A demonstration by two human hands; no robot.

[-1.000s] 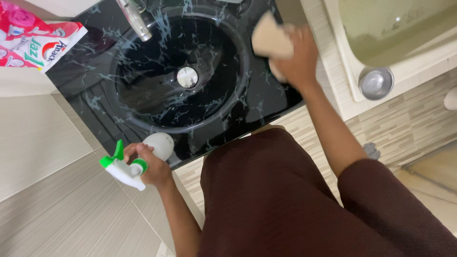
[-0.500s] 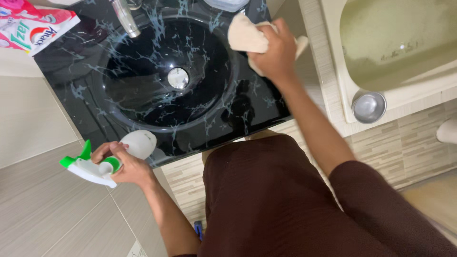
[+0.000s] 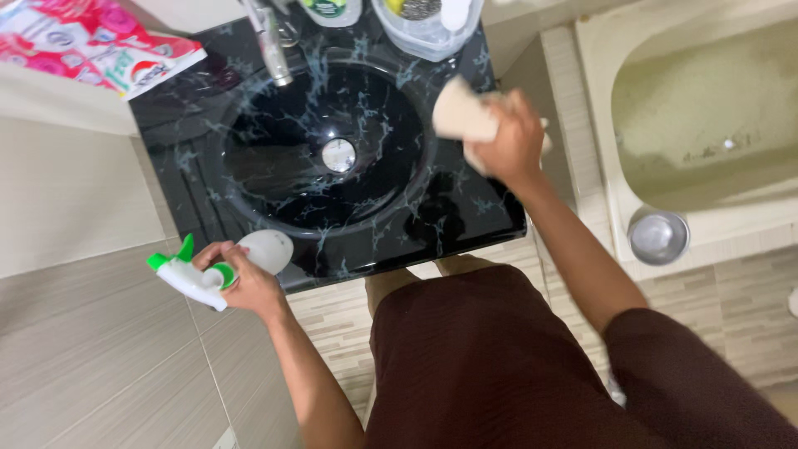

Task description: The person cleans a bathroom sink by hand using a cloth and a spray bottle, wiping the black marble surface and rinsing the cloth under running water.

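The right hand (image 3: 514,141) has its fingers clamped on a beige cloth (image 3: 461,112), held at the right rim of the black marbled sink (image 3: 465,208). The left hand (image 3: 241,278) has its fingers wrapped round the neck of a white spray bottle (image 3: 224,266) with a green nozzle, at the sink's front left corner. A tap (image 3: 270,41) stands behind the bowl, a steel cup (image 3: 657,235) to the right

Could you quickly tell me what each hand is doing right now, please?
Left hand: closed around a spray bottle.
Right hand: closed on a beige cloth at the sink rim.
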